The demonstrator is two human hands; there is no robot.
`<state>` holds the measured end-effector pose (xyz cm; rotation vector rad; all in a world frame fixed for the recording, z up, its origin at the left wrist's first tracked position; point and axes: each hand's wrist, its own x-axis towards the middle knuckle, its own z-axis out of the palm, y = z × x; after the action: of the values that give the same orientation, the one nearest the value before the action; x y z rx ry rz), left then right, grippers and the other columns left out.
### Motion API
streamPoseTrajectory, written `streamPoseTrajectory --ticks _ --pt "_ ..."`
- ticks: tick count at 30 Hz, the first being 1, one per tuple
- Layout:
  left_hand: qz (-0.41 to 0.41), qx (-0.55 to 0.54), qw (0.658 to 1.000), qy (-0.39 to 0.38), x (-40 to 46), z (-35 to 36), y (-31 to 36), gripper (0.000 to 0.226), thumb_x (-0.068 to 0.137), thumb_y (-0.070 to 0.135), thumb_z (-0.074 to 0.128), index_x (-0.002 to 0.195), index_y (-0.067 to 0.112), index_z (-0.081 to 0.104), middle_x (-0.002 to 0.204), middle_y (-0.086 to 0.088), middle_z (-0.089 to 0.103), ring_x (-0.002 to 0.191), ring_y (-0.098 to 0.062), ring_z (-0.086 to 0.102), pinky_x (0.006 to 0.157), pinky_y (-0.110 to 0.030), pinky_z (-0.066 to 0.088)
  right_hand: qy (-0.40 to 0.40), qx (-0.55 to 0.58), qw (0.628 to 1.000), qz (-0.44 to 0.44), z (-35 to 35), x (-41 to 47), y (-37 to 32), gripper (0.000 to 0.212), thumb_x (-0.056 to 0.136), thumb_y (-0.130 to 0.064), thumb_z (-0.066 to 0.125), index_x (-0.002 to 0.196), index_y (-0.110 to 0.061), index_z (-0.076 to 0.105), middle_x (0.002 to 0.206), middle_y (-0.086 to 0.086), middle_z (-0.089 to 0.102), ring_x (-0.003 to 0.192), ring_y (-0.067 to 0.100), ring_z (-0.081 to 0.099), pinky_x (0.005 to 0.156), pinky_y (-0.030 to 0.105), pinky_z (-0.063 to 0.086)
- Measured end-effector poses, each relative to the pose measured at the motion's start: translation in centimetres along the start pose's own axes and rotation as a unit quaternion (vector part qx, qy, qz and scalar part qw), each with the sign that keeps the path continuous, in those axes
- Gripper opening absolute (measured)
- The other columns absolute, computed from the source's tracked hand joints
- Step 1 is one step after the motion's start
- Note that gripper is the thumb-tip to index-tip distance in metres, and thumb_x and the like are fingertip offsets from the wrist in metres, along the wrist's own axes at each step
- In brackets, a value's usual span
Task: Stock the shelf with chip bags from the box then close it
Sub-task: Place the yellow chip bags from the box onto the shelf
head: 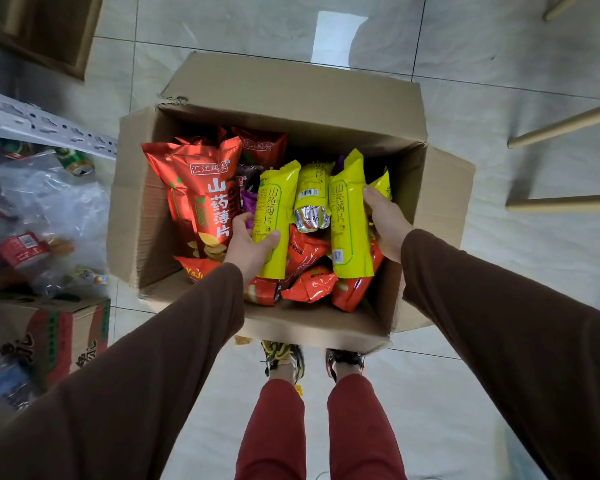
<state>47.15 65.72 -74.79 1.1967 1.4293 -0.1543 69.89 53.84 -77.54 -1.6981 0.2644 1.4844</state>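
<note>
The open box (291, 98) sits mid-frame on the tiled floor (499, 289), flaps out, packed with chip bags. The shelf (32, 123) runs down the left edge, with a smaller printed carton (49, 334) at lower left. A big red bag (201, 199) stands at the box's left; three yellow bags stand in the middle. Left hand (250, 244) has fingers curled round the left yellow bag (274, 216). Right hand (388, 223) presses against the right yellow bag (347, 220), thumb up along it; can't tell how its other fingers lie.
</note>
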Motion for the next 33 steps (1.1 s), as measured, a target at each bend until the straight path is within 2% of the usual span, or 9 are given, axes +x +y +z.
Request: streamPoseTrajectory --ticks 6,9,11,13,16,19,22,27,33 --pt "-0.013 0.009 1.0 -0.018 0.1 0.0 -0.3 0.069 0.088 0.02 0.078 0.137 0.026 0.03 0.122 -0.008 0.065 0.101 -0.027 0.068 0.085 -0.041 0.058 -0.068 0.003 0.996 0.061 0.5 -0.6 0.2 0.043 0.09 -0.059 0.067 0.116 -0.025 0.07 0.111 0.003 0.077 0.105 0.025 0.073 0.096 0.046 0.056" --pt "-0.013 0.0 1.0 -0.016 0.3 0.2 -0.6 0.093 0.085 0.01 0.08 0.151 0.021 0.016 0.122 -0.008 0.062 0.101 -0.024 0.066 0.087 -0.039 0.056 -0.048 -0.028 0.998 0.041 0.6 -0.4 0.6 0.112 0.058 -0.068 0.088 0.149 -0.018 0.046 0.127 0.008 0.071 0.109 0.03 0.072 0.096 0.052 0.057" --pt "-0.02 0.003 1.0 -0.018 0.5 0.3 -0.9 0.1 0.081 0.011 0.084 0.155 0.016 0.017 0.128 -0.008 0.06 0.11 -0.024 0.064 0.085 -0.036 0.056 -0.032 -0.038 0.998 0.032 0.7 -0.3 0.9 0.134 0.05 -0.064 0.092 0.158 -0.018 0.026 0.13 0.006 0.067 0.103 0.026 0.074 0.088 0.049 0.061" --pt "-0.016 0.03 0.999 -0.019 0.4 0.4 -1.1 0.095 0.078 0.022 0.086 0.153 0.012 0.028 0.131 -0.008 0.058 0.112 -0.025 0.063 0.08 -0.034 0.057 -0.024 -0.047 0.998 0.023 0.9 -0.7 1.1 0.13 0.055 -0.06 0.091 0.156 -0.018 0.023 0.13 0.006 0.065 0.102 0.026 0.074 0.087 0.048 0.062" --pt "0.018 0.171 0.984 0.048 0.2 0.8 -1.4 0.097 0.08 0.043 0.08 0.157 0.017 0.027 0.145 -0.014 0.038 0.132 -0.033 0.042 0.111 -0.045 0.041 -0.004 -0.061 0.998 0.023 1.6 -1.2 1.2 0.124 0.062 -0.067 0.086 0.156 -0.026 0.016 0.144 0.008 0.053 0.12 0.03 0.063 0.103 0.053 0.052" --pt "0.095 0.26 0.95 0.146 -0.7 1.7 -1.2 0.08 0.087 0.029 0.074 0.154 0.022 0.031 0.143 -0.015 0.041 0.134 -0.035 0.035 0.112 -0.046 0.032 0.01 -0.053 0.998 0.045 2.2 -1.0 1.5 0.136 0.051 -0.091 0.072 0.161 -0.032 0.018 0.161 0.001 0.037 0.142 0.032 0.044 0.117 0.059 0.034" --pt "0.099 0.322 0.922 0.193 -1.0 2.2 -1.3 0.068 0.093 0.022 0.065 0.153 0.024 0.031 0.14 -0.011 0.053 0.132 -0.036 0.04 0.108 -0.051 0.037 0.01 -0.011 0.997 0.071 1.3 1.4 2.7 0.139 0.03 -0.096 0.072 0.152 -0.04 0.039 0.152 -0.002 0.052 0.135 0.03 0.053 0.115 0.058 0.036" --pt "0.059 0.336 0.931 0.132 0.0 3.8 -0.9 0.072 0.098 0.036 0.046 0.16 0.019 0.014 0.156 -0.017 0.031 0.138 -0.04 0.035 0.116 -0.05 0.027 0.005 -0.018 0.998 0.056 0.8 1.0 2.6 0.134 0.032 -0.091 0.077 0.15 -0.036 0.044 0.139 -0.002 0.062 0.119 0.029 0.065 0.104 0.054 0.049" --pt "-0.002 0.387 0.92 0.071 1.0 2.9 -1.3 0.118 0.078 0.049 0.08 0.16 0.026 -0.003 0.147 -0.02 0.036 0.133 -0.04 0.038 0.109 -0.05 0.037 0.009 -0.029 0.999 0.028 0.7 -2.2 0.4 0.103 0.052 -0.081 0.077 0.141 -0.034 0.054 0.124 -0.002 0.072 0.106 0.027 0.073 0.096 0.053 0.056"
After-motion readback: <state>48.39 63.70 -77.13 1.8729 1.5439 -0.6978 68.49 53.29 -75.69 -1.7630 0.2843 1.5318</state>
